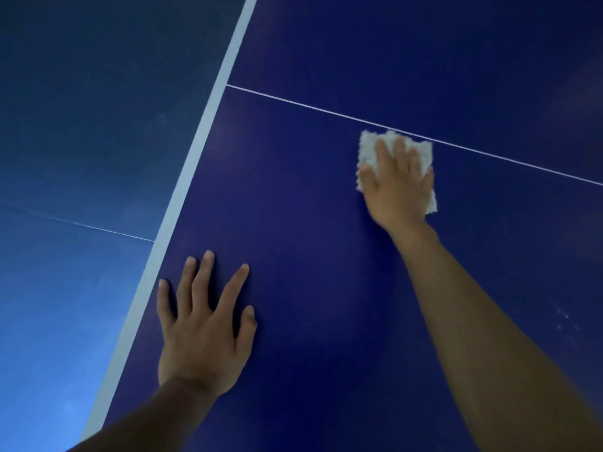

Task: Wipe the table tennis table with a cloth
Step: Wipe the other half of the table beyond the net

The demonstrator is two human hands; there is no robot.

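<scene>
A dark blue desk (310, 223) is seen from above, bordered on its left by a white edge band (195, 151) that runs on a slant from top centre to bottom left. The desk is crossed by a thin line (293, 102), white, which starts at the band and slopes down to the right.

A white, fluffy cloth (367, 148) is laid flat on the desk, right of centre, with its far edge touching the thin line. It is pressed down by the right hand (396, 187), whose grip is spread: the fingers are laid out straight across the cloth and nothing is pinched. Cloth is left showing beyond the fingertips and on both sides of the hand. The forearm is stretched out from the lower right corner.

The left hand (202, 334) is laid palm down on the bare desk, well apart from the cloth, with its grip likewise spread and nothing held. Its little finger is placed just beside the edge band.

A few pale specks (566, 321) are seen on the desk near the right edge. Beyond the band, a second blue surface (81, 125) is seen, marked by its own faint white line.
</scene>
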